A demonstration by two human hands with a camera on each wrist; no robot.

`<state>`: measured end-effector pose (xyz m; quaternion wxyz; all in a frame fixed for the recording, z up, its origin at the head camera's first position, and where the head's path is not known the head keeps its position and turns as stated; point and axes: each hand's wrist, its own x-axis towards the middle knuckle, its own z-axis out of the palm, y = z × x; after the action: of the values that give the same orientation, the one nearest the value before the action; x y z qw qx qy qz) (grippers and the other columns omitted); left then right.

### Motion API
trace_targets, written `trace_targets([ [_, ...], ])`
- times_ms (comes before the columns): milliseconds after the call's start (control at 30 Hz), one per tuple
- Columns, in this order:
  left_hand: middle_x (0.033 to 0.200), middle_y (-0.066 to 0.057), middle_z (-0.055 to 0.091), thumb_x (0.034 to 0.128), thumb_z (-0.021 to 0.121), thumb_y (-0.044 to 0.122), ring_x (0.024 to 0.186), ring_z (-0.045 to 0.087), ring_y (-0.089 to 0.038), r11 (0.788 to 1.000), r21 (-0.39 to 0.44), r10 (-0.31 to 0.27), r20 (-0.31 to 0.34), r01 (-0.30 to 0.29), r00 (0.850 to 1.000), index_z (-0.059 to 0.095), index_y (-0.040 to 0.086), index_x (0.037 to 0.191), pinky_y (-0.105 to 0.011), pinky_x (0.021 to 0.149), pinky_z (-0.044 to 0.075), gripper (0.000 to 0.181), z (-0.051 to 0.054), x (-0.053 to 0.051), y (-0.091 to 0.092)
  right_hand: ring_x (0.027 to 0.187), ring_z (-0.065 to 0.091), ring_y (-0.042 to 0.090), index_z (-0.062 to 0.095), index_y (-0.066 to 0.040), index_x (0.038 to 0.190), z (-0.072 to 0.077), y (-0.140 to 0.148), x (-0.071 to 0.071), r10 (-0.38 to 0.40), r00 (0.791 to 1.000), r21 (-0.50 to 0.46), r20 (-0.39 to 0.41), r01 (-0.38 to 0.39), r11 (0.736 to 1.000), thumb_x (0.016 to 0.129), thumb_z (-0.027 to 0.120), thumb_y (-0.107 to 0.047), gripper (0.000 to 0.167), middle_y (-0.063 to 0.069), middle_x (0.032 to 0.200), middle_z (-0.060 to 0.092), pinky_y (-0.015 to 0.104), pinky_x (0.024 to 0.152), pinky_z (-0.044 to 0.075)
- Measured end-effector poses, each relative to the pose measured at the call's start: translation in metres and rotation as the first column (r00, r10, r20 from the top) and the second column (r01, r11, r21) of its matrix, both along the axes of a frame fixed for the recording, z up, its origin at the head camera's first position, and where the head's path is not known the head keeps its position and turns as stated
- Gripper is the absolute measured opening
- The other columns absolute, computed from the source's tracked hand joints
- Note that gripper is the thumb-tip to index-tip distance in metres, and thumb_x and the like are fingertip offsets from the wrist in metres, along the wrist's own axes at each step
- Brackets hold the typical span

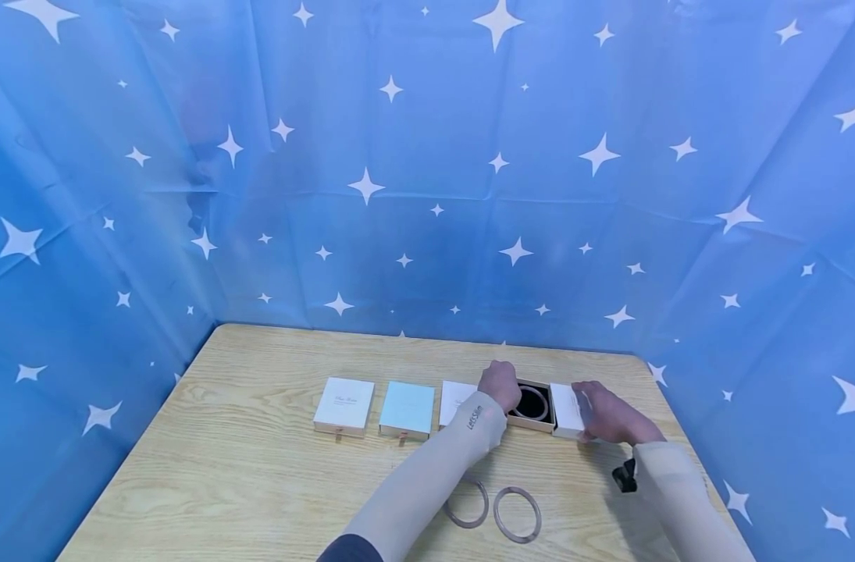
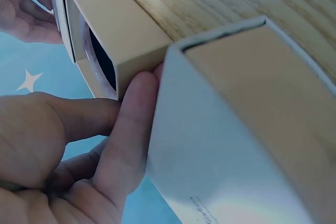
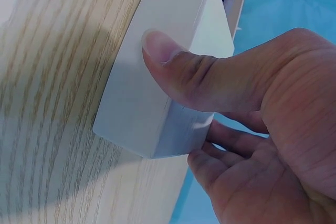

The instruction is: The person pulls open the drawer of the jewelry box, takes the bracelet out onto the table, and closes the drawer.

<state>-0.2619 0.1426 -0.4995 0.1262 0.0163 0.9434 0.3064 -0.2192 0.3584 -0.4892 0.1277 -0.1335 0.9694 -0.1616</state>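
A white drawer-style gift box stands partly pulled apart at the right of the row in the head view. My right hand [image 1: 613, 414] grips its white sleeve [image 1: 566, 410], thumb on one face in the right wrist view. My left hand [image 1: 500, 384] pinches the end of the beige inner drawer [image 2: 126, 19] between thumb and finger. Inside the drawer, a pale bangle [image 1: 547, 406] lies on black lining. Two translucent greyish bangles, a left one [image 1: 486, 503] and a right one [image 1: 518, 539], lie on the table nearer me, the left one partly behind my left forearm.
Left of the drawer stand another white box [image 1: 457, 396], partly hidden by my left arm, a light blue box [image 1: 407, 407] and a white box [image 1: 343, 402]. The wooden table [image 1: 244, 453] is bordered by a blue star-patterned curtain [image 1: 434, 273].
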Motion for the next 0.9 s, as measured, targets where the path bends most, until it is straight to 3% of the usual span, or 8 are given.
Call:
trace_targets([
  [400,0.067,-0.007,0.061,0.0977,0.063,0.004,0.046,0.049,-0.017,0.999,-0.034,-0.027,0.036,0.028,0.999,0.068,0.007,0.078,-0.029,0.039,0.038,0.020,0.003,0.000,0.002,0.127,0.050,0.056,0.041,0.011,0.146,0.000,0.001,0.001,0.006,1.000,0.003,-0.014,-0.006,1.000,0.071,0.089,-0.004,0.091,0.039,0.145,0.043,0.067,0.103,0.045],
  [633,0.080,-0.003,0.067,0.0936,0.069,0.009,0.062,0.057,-0.016,0.988,-0.136,-0.075,-0.048,0.068,0.996,0.072,0.011,0.082,-0.027,0.051,0.048,0.012,0.016,0.005,0.001,0.127,0.049,0.056,0.041,0.011,0.147,0.001,0.000,0.001,-0.005,1.000,-0.004,-0.007,0.005,1.000,0.071,0.089,-0.003,0.091,0.039,0.145,0.043,0.067,0.103,0.044],
  [767,0.070,0.001,0.063,0.0907,0.073,0.013,0.059,0.055,-0.014,0.978,-0.190,-0.101,-0.079,0.084,0.992,0.066,0.014,0.072,-0.027,0.050,0.047,0.019,0.021,0.007,0.000,0.126,0.050,0.055,0.041,0.011,0.147,0.001,0.000,0.001,-0.008,1.000,-0.007,-0.006,0.008,1.000,0.071,0.089,-0.003,0.092,0.038,0.144,0.044,0.067,0.103,0.045],
  [900,0.057,0.004,0.048,0.0905,0.072,0.016,0.049,0.046,-0.012,0.971,-0.216,-0.135,-0.131,0.104,0.982,0.052,0.017,0.060,-0.027,0.043,0.040,0.036,0.024,0.011,0.000,0.125,0.051,0.055,0.041,0.011,0.147,0.000,0.000,0.002,-0.004,1.000,-0.006,-0.009,0.004,1.000,0.071,0.089,-0.004,0.092,0.039,0.144,0.043,0.066,0.102,0.046],
])
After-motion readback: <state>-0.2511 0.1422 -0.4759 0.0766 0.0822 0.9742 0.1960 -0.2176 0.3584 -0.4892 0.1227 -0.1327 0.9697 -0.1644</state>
